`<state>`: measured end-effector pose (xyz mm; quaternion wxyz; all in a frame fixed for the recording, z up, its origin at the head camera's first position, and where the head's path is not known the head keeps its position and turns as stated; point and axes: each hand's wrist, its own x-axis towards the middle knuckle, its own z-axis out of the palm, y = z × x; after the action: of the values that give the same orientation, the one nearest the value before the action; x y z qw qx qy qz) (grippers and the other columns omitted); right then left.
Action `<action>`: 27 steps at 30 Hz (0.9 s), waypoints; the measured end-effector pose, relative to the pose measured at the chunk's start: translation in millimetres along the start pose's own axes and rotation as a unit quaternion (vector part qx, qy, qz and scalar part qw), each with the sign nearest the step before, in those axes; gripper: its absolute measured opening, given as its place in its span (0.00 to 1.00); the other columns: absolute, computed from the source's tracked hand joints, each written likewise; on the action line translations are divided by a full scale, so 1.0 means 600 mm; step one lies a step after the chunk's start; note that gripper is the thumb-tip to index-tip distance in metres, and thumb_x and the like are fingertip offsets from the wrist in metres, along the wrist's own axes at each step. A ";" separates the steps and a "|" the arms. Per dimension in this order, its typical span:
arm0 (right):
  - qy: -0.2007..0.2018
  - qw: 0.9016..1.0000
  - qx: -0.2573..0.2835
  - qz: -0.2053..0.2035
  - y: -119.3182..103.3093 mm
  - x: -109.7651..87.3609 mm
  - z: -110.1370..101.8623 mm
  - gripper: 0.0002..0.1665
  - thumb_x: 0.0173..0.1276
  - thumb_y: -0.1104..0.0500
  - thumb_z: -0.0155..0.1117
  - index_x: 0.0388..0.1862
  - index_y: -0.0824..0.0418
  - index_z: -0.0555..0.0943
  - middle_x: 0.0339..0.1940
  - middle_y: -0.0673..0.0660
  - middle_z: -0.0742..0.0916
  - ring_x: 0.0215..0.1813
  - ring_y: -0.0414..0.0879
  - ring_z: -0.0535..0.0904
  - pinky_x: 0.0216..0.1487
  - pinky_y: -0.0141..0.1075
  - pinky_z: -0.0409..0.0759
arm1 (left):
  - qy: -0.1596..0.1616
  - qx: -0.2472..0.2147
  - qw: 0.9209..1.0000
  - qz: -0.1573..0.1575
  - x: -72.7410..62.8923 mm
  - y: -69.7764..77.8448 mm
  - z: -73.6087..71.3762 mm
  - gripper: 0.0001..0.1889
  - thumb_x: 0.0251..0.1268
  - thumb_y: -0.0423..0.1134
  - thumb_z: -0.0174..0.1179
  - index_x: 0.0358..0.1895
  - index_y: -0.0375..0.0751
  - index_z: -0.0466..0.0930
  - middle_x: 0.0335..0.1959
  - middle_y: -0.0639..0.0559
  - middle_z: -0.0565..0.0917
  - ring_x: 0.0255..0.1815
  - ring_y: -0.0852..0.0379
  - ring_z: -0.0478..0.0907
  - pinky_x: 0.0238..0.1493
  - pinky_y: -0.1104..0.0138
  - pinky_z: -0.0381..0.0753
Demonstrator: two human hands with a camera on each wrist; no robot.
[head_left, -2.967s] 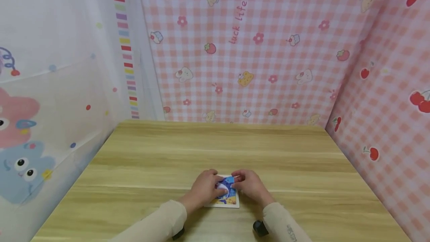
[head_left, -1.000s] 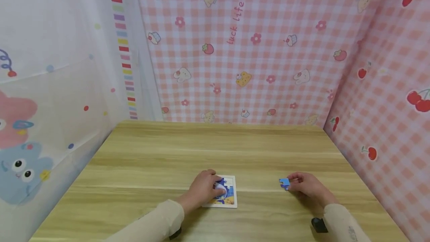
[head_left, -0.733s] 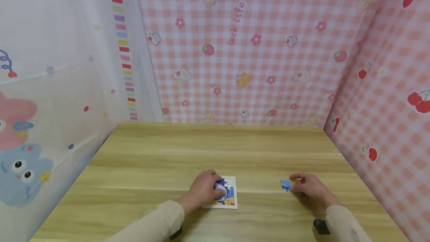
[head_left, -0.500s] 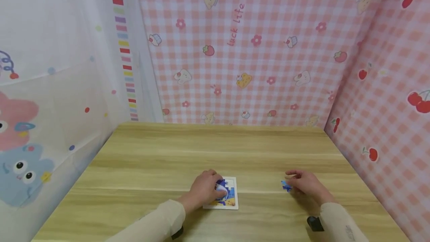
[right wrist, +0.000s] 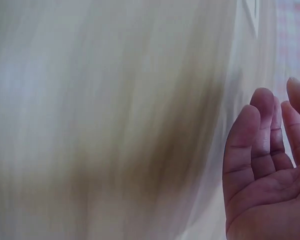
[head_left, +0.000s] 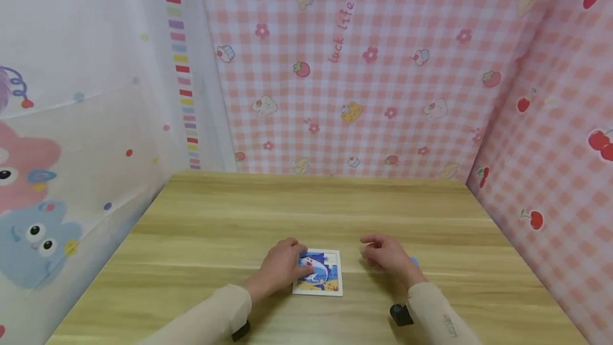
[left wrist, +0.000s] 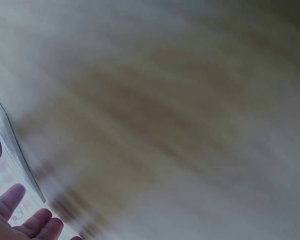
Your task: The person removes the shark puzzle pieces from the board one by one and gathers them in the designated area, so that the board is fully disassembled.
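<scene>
A square jigsaw puzzle (head_left: 318, 294) with a white frame lies flat on the table, showing a blue and white sea animal over yellow sand. Its upper right corner shows pale backing. My left hand (head_left: 281, 265) is at its left side, the thumb reaching over the picture; in the left wrist view the fingers (left wrist: 39, 220) are loosely bent beside the frame's edge. Right of the puzzle my right hand (head_left: 387, 255) hovers, holding nothing, its fingers (right wrist: 242, 135) relaxed in the right wrist view. A loose blue puzzle piece (head_left: 414, 262) lies partly hidden behind the right wrist.
The wood-grain table (head_left: 306, 212) runs back to a pink checked cloth (head_left: 335, 95). A white printed cloth (head_left: 96, 137) hangs on the left, and a cherry-print cloth (head_left: 551, 174) on the right.
My right hand took a corner piece from the puzzle, put it down to the right, let go, and has moved back leftward. The left hand has shifted slightly left, uncovering more of the picture.
</scene>
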<state>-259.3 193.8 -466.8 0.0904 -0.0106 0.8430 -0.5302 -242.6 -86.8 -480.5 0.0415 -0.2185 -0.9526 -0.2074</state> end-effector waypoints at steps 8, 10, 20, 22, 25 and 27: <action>-0.010 0.999 0.028 0.021 -0.033 -0.002 0.079 0.16 0.70 0.63 0.63 0.54 0.67 0.81 0.35 0.56 0.84 0.33 0.48 0.77 0.32 0.37 0.78 | -0.007 0.005 1.000 -0.014 -0.001 0.004 0.002 0.26 0.61 0.53 0.68 0.55 0.37 0.82 0.55 0.38 0.80 0.57 0.41 0.76 0.60 0.49 0.73; -0.014 0.999 0.027 0.017 -0.037 -0.003 0.092 0.15 0.70 0.62 0.64 0.53 0.66 0.81 0.37 0.55 0.84 0.35 0.48 0.77 0.34 0.37 0.78 | -0.004 0.009 1.000 -0.018 -0.003 0.003 0.003 0.26 0.61 0.53 0.68 0.54 0.37 0.82 0.54 0.38 0.80 0.56 0.41 0.76 0.59 0.49 0.74; -0.006 1.000 -0.025 0.012 -0.041 -0.002 0.114 0.11 0.66 0.62 0.69 0.46 0.63 0.85 0.40 0.54 0.85 0.38 0.47 0.77 0.38 0.38 0.79 | 0.010 0.010 1.000 0.000 -0.005 0.002 0.000 0.25 0.63 0.51 0.67 0.54 0.35 0.82 0.53 0.38 0.79 0.54 0.42 0.77 0.59 0.50 0.74; -0.003 0.999 -0.044 0.008 -0.040 -0.003 0.118 0.10 0.65 0.62 0.70 0.44 0.62 0.86 0.41 0.54 0.86 0.41 0.47 0.78 0.43 0.41 0.80 | 0.011 0.007 1.000 0.004 -0.007 0.002 0.001 0.25 0.63 0.50 0.68 0.54 0.34 0.82 0.54 0.37 0.79 0.54 0.40 0.77 0.59 0.50 0.74; 0.005 0.997 -0.074 0.000 -0.041 -0.006 0.123 0.08 0.64 0.61 0.70 0.42 0.61 0.87 0.41 0.54 0.87 0.44 0.47 0.79 0.49 0.46 0.79 | 0.012 0.008 1.000 0.004 -0.009 0.003 0.003 0.24 0.63 0.50 0.68 0.54 0.34 0.82 0.54 0.36 0.79 0.55 0.40 0.77 0.60 0.50 0.74; 0.008 0.996 -0.090 -0.006 -0.040 -0.006 0.125 0.08 0.64 0.61 0.70 0.41 0.60 0.87 0.41 0.54 0.88 0.45 0.47 0.80 0.52 0.49 0.78 | 0.014 0.008 1.000 0.004 -0.010 0.003 0.004 0.24 0.63 0.50 0.68 0.54 0.34 0.82 0.54 0.37 0.79 0.55 0.40 0.77 0.60 0.50 0.74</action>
<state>-245.1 116.6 -476.2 0.0797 -0.0194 0.8879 -0.4528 -236.4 -86.7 -483.0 0.0573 -0.2191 -0.9528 -0.2023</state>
